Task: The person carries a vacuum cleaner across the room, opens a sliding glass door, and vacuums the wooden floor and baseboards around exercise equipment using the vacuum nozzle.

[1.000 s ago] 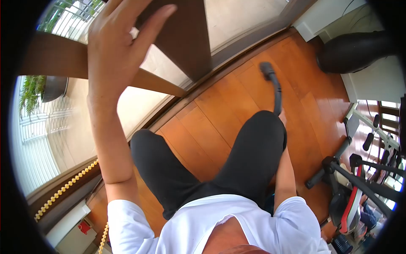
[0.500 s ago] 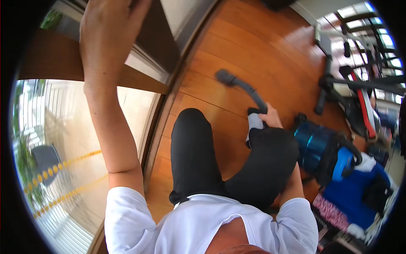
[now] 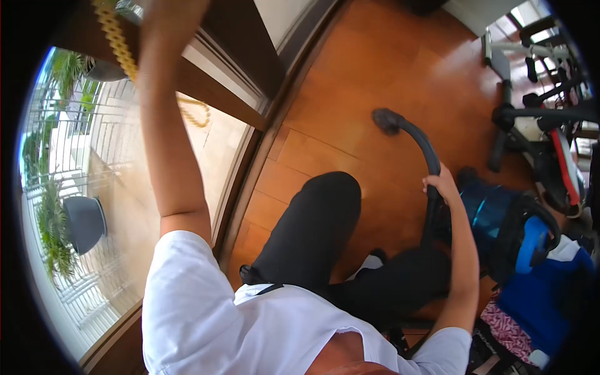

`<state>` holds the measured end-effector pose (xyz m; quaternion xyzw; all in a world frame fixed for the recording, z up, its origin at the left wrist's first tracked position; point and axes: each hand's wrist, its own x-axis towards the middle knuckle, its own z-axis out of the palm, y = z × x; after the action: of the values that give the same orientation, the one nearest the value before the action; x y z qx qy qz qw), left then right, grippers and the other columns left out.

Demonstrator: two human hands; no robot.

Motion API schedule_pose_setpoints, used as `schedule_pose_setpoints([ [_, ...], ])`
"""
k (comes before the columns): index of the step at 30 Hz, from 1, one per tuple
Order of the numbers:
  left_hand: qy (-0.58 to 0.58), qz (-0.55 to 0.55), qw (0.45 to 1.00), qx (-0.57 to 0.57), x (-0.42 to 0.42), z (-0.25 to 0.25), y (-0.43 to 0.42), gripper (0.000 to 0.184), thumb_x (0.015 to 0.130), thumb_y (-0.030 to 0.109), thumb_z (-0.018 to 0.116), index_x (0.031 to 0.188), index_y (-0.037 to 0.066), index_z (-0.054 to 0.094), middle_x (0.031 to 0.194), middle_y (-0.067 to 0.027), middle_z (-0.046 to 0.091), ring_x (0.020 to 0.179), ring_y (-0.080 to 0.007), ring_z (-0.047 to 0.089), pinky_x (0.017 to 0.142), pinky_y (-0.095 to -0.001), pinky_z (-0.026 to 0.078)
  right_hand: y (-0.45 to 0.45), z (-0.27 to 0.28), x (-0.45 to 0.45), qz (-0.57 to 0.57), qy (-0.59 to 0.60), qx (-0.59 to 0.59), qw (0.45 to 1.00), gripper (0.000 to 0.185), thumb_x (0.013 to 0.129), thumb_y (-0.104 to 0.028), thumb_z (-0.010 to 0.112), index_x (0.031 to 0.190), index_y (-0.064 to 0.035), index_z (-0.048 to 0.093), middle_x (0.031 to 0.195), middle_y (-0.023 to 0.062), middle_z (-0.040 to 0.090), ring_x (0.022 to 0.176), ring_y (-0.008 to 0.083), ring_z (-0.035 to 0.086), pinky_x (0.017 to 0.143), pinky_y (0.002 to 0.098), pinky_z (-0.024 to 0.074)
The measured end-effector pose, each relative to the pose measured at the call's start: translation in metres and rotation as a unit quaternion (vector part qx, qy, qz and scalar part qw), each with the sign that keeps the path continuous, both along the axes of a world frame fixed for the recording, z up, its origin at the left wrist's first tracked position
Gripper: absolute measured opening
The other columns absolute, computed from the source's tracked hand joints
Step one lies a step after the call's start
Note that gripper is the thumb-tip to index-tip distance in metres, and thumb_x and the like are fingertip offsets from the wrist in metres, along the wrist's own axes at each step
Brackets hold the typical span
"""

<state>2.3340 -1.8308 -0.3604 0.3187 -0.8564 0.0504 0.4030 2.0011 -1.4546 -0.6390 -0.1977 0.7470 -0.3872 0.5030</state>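
My left hand (image 3: 174, 15) is raised at the upper left, in front of the brown wooden door frame (image 3: 219, 94). It is blurred and its fingers are cut off by the top edge. A string of yellow beads (image 3: 115, 40) hangs beside that wrist. On the right, my right hand (image 3: 444, 185) is closed around a dark vacuum hose (image 3: 422, 144). The hose curves up and left to a black brush nozzle (image 3: 387, 121) over the wooden floor (image 3: 325, 119).
A blue canister vacuum (image 3: 490, 209) stands right of my knee, near blue cloth (image 3: 537, 294). Exercise equipment (image 3: 531, 119) is at the right. Beyond the glass at left are a grey chair (image 3: 84, 225) and plants (image 3: 53, 225).
My left hand has gone up, partly out of view. My right hand with the hose has come out from behind my knee, and my legs have shifted. The canister vacuum has come into view.
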Motion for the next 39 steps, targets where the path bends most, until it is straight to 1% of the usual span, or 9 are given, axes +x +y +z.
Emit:
schedule_pose_setpoints([
  [7,-0.071,-0.12,0.987,-0.078,0.014,-0.008,-0.06,0.034,0.081,0.01,0.07,0.107,-0.008,0.06,0.106,-0.0254,0.061,0.1,-0.0369,0.06,0.088,-0.0487,0.049,-0.1,-0.069,0.128,0.246,0.238,0.001,0.94,0.058,0.068,-0.021,0.063,0.122,-0.0046,0.052,0.081,0.0229,0.064,0.08,0.0366,0.065,0.073,0.0442,0.0503],
  [12,-0.107,-0.091,0.987,-0.083,0.02,-0.013,-0.056,0.041,0.084,0.014,0.068,0.115,-0.009,0.057,0.113,-0.0267,0.058,0.108,-0.0368,0.057,0.092,-0.0494,0.047,-0.073,-0.099,0.179,0.093,0.349,-0.015,0.932,0.05,0.067,-0.015,0.065,0.112,0.0016,0.053,0.081,0.0266,0.062,0.079,0.0429,0.061,0.07,0.0449,0.0483],
  [15,-0.094,-0.091,0.985,-0.112,0.022,-0.011,-0.035,0.036,0.084,0.014,0.068,0.114,-0.005,0.058,0.112,-0.023,0.06,0.107,-0.0335,0.057,0.092,-0.0455,0.047,-0.002,-0.111,0.153,-0.122,0.277,-0.034,0.952,0.051,0.068,-0.011,0.062,0.117,-0.0006,0.056,0.064,0.0074,0.058,0.052,0.0144,0.056,0.05,0.0308,0.046],
  [17,-0.082,-0.094,0.984,-0.124,0.022,-0.011,-0.022,0.034,0.084,0.013,0.068,0.113,-0.003,0.06,0.111,-0.0205,0.061,0.106,-0.0314,0.058,0.091,-0.0429,0.046,0.046,-0.074,0.134,-0.239,0.177,0.013,0.955,0.052,0.067,-0.006,0.061,0.119,0.0001,0.057,0.063,0.0065,0.058,0.051,0.0144,0.056,0.048,0.0302,0.0446],
  [22,-0.046,-0.111,0.982,-0.146,0.022,-0.002,-0.001,0.027,0.085,0.013,0.067,0.11,0.003,0.063,0.11,-0.0143,0.063,0.105,-0.026,0.059,0.091,-0.0363,0.046,0.096,-0.074,0.123,-0.307,0.259,0.024,0.915,0.036,0.066,-0.002,0.058,0.103,0.0011,0.059,0.06,0.0067,0.057,0.047,0.0152,0.055,0.045,0.0295,0.044],
  [25,-0.014,-0.142,0.981,-0.129,0.02,-0.01,-0.002,0.026,0.085,0.012,0.066,0.11,0.003,0.063,0.108,-0.0132,0.064,0.104,-0.0248,0.06,0.09,-0.0358,0.047,0.068,-0.064,0.137,-0.205,0.246,0.04,0.946,0.043,0.065,-0.003,0.059,0.108,0.0015,0.059,0.06,0.0073,0.057,0.05,0.0158,0.057,0.049,0.0312,0.0466],
  [29,0.011,-0.147,0.987,-0.065,0.009,-0.01,0.012,0.026,0.086,0.011,0.065,0.11,0.001,0.063,0.104,-0.0125,0.066,0.101,-0.0238,0.063,0.09,-0.0364,0.049,0.015,-0.049,0.181,-0.011,0.274,0.103,0.956,0.046,0.065,-0.017,0.066,0.108,-0.004,0.057,0.084,0.0238,0.064,0.079,0.0375,0.064,0.072,0.0457,0.048],
  [36,0.007,-0.125,0.989,-0.078,-0.017,-0.039,0.055,0.023,0.087,0.01,0.065,0.108,0.002,0.066,0.103,-0.0121,0.069,0.095,-0.0216,0.065,0.087,-0.0344,0.052,0.066,-0.051,0.132,0.107,0.327,0.068,0.937,0.054,0.066,-0.018,0.067,0.117,-0.0044,0.056,0.089,0.0251,0.063,0.087,0.0393,0.063,0.077,0.0451,0.0476],
  [39,0.015,-0.132,0.983,0.123,-0.036,-0.076,0.047,0.022,0.087,0.01,0.065,0.108,0.004,0.067,0.107,-0.0129,0.068,0.095,-0.0222,0.065,0.084,-0.0329,0.053,0.158,-0.037,0.074,0.049,0.315,0.115,0.941,0.055,0.065,-0.014,0.066,0.118,-0.0025,0.057,0.085,0.0192,0.064,0.08,0.0297,0.066,0.072,0.0387,0.0496],
])
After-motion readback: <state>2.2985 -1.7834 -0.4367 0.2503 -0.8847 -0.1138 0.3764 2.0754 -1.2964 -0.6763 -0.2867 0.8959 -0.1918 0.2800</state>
